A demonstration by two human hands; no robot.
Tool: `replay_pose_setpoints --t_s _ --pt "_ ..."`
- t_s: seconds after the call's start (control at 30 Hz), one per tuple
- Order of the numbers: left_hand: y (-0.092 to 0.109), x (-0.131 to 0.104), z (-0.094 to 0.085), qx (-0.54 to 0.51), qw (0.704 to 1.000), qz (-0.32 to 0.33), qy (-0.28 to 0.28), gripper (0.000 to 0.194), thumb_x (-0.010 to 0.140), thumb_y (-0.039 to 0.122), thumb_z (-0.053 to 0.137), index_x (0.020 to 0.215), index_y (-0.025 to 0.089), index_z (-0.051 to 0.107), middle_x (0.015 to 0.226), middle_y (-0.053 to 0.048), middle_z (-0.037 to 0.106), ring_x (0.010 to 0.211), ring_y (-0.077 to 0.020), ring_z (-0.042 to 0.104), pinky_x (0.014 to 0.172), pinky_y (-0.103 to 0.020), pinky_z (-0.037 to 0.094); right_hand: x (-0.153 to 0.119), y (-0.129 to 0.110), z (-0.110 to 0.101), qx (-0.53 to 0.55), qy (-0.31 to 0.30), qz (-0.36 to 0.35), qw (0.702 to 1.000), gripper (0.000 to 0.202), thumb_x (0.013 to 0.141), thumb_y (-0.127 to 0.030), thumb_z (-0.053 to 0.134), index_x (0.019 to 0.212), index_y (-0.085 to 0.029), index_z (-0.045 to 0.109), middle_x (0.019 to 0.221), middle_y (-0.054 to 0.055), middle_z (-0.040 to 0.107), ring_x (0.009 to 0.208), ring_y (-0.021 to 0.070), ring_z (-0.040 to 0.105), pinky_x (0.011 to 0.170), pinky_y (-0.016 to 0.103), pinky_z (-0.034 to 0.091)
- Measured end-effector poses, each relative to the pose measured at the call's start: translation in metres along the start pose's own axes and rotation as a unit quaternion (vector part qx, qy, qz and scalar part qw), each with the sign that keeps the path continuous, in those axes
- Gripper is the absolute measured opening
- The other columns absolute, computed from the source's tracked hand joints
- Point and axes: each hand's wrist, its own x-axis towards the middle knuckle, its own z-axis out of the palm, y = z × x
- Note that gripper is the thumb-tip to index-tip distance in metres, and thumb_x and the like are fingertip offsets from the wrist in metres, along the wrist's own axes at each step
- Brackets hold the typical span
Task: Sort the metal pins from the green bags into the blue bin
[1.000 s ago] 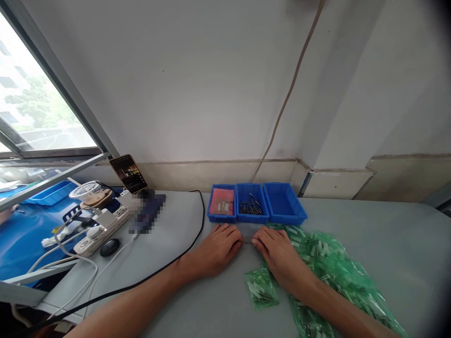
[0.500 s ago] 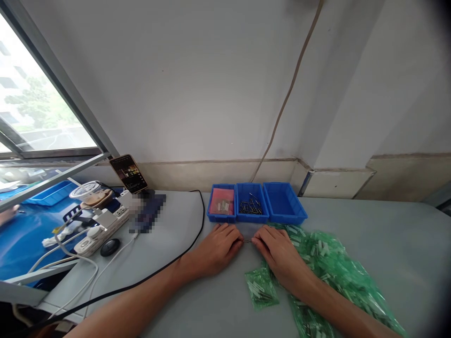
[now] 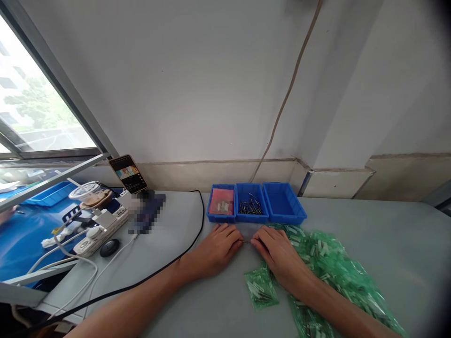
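At the lower centre of the frame, the left hand (image 3: pixel 221 248) and right hand (image 3: pixel 275 249) pinch opposite ends of a thin pin (image 3: pixel 245 241); being so slender, it could slip onto the surface (image 3: pixel 197 303).

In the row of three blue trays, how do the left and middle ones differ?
The left tray holds a pink packet with small pale pieces; the middle tray holds loose, slender, dark pieces. Pink covers most of the left tray's floor, while blue shows around the middle tray's pieces. Both are blue and open-topped.
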Motion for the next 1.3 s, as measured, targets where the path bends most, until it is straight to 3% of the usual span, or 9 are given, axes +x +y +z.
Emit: replay_pose_setpoints --t_s 0.67,1.3 --pt "-0.0011 0.0002 0.0005 0.004 1.000 0.002 -0.003 0.021 0.116 0.026 0.038 0.107 0.020 0.056 0.105 -0.005 0.063 0.097 -0.0211 0.055 0.091 -0.035 0.043 -0.0021 -0.0013 -0.0003 0.041 -0.005 0.008 0.999 0.017 0.111 -0.018 0.048 0.099 -0.023 0.057 0.099 0.005 0.065 0.090 0.0252 0.060 0.080 0.039 0.043" --pt "-0.0003 0.0003 -0.0005 0.019 1.000 0.006 -0.004 0.021 0.116 0.027 0.039 0.106 0.020 0.056 0.104 -0.004 0.063 0.096 -0.0209 0.056 0.089 -0.035 0.043 -0.0012 0.0007 0.0025 0.010 0.003 -0.003 1.000 0.026 0.115 -0.026 0.040 0.096 -0.024 0.059 0.095 0.005 0.067 0.087 0.0252 0.062 0.081 0.040 0.043"
